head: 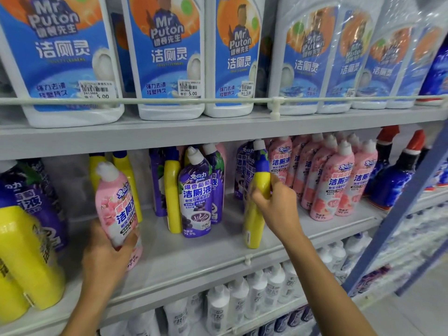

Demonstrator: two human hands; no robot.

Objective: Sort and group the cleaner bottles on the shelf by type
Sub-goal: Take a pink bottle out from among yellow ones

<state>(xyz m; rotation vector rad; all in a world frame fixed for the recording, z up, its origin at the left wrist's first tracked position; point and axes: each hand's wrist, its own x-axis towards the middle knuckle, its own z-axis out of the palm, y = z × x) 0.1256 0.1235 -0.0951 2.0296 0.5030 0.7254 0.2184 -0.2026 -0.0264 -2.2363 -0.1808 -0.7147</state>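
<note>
A pink bottle [116, 204] with a white cap, a floral label and blue Chinese lettering is seen at the lower left of the frame, just above the middle shelf [198, 253]. It is gripped low on its body by the left hand [106, 255], whose fingers are closed around the base so that part of the label is hidden. Its long axis is nearly upright, tilted slightly with the cap toward the upper left. Right of centre, a yellow bottle [257, 204] with a blue neck and white cap is clasped around its upper body by the right hand [276, 204], fingers wrapped shut on it. This bottle is held upright, cap toward the top of the frame; its base appears to rest on the shelf, though contact cannot be confirmed. Between the two, a purple bottle [196, 195] is stood upright, and a row of pink bottles [337, 180] is ranged at the right.
</note>
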